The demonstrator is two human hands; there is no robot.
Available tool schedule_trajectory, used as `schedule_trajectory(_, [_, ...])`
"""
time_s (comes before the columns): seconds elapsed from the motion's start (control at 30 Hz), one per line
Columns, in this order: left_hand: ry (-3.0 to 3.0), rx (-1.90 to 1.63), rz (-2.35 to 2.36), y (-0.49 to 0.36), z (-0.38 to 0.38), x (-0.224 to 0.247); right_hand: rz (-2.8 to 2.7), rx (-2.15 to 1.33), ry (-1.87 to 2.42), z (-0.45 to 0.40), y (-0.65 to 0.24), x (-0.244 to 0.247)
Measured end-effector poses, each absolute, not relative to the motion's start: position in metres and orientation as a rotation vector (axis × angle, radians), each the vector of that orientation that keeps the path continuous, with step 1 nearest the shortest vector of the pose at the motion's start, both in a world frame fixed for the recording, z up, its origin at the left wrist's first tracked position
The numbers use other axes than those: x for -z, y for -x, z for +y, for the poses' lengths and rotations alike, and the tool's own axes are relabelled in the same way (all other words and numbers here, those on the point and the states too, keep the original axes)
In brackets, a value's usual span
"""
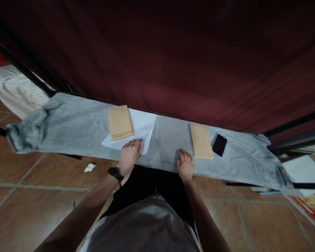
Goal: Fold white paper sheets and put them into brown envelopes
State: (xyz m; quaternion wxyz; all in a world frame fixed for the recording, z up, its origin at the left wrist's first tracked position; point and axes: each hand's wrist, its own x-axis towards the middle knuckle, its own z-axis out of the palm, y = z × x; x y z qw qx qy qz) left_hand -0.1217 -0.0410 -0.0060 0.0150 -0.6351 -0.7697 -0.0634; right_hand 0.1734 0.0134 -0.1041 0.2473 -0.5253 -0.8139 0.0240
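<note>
My left hand (130, 154), with a black band on its wrist, rests at the near edge of a white sheet of paper (143, 122). Its fingers are loosely bent over the paper, and nothing shows in them. On the left part of that sheet lies a stack of brown paper envelopes (120, 122). My right hand (185, 164) lies on the grey cloth with fingers slightly apart and empty. Just right of it is a second, slightly fanned stack of brown envelopes (201, 141), apart from the fingers.
A dark-screened phone (219, 145) lies beside the right stack. Grey cloth (76, 126) covers the long narrow table. Behind it hangs a dark red curtain (157, 70). Striped fabric (21, 91) is at the far left. A crumpled white scrap (90, 167) lies on the tiled floor.
</note>
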Motion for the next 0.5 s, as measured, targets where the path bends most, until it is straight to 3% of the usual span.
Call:
schedule_trajectory(0.2, [2.276,0.231,-2.097,0.072,-0.038,-0.001,-2.082,-0.289,1.381,0.017,-0.176,0.1])
schedule_trajectory(0.5, [2.535,0.294,-1.728,-0.018,-0.04,0.011,-1.332,-1.375,1.309,0.036,-0.169,0.087])
